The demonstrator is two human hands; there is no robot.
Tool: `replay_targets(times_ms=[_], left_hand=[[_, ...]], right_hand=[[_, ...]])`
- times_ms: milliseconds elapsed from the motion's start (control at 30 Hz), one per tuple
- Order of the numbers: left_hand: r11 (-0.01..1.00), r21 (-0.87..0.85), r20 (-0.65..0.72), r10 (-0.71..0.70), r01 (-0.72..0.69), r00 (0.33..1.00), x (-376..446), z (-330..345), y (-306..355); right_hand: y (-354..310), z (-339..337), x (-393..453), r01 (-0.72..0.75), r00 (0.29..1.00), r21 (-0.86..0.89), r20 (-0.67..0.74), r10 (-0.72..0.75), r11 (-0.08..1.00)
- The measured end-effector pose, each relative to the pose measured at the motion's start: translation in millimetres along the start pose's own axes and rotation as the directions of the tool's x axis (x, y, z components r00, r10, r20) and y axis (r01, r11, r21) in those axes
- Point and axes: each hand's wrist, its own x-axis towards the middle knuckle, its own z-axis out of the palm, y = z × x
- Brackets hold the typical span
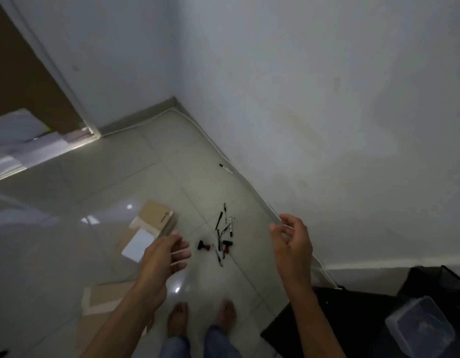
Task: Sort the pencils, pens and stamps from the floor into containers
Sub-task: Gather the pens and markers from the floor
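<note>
Below and between your hands, pen-and-stamp pile lies on floor tiles, pens mostly pointing away; left hand nearer, right hand higher; both loosely spread, holding nothing.

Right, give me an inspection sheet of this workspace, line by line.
Surface: glossy tiled floor.
Job's things: pens and two stamps heaped near the wall; stray pen apart; clear container lower right.
Clutter: cardboard box, flat cardboard.
Hands: left hand and right hand raised, fingers relaxed, holding nothing.
Cables: white cable along the wall.
Surroundings: white walls, bare feet.
</note>
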Motion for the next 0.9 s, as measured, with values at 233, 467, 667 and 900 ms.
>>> replay_targets(times_ms=[233, 467, 667, 900], left_hand=[[1.0, 0.022, -0.073, -0.002, 0.004, 0.997, 106, -13, -58], [0.99, 0.099, -0.052, -0.097, 0.102, 0.994, 279, -2, -163], [0.967, 0.221, 0.092, -0.148, 0.124, 0.985, 446, 41, -257], [0.956, 0.291, 0.275, -0.065, -0.019, 0.959, 558, 86, -285]], right_hand=[[113, 89, 62, -0.059, 0.993, -0.02, 0.105, 0.061, 0.998], [301, 186, 98, -0.158, 0.93, 0.021, 0.34, 0.141, 0.987], [474, 258, 146, -0.045, 0.836, -0.122, 0.539, 0.105, 0.991], [581, 317, 224, 0.013, 0.771, -0.172, 0.629, 0.099, 0.985]])
